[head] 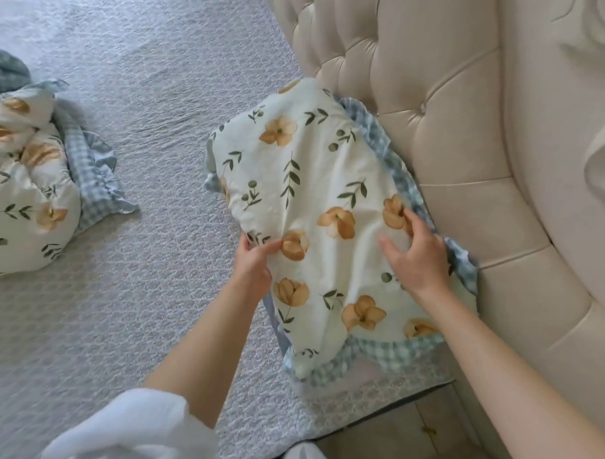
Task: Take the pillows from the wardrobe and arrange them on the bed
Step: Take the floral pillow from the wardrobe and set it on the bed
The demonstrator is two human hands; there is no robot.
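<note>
A floral pillow (306, 181) with orange flowers, green leaves and a blue checked frill lies on the bed (154, 114), leaning against the padded headboard (432, 106). My left hand (253, 265) pinches the pillow's left edge. My right hand (413, 250) rests flat on its top near the headboard side, fingers spread. A second pillow (28, 189) of the same print lies crumpled at the left edge of the bed, away from both hands.
The bed carries a grey-lilac quilted cover. The cream tufted headboard runs along the right side. A blue-grey checked cloth (6, 73) sits at the far left. Below the bed corner stands a cream bedside cabinet (407, 435).
</note>
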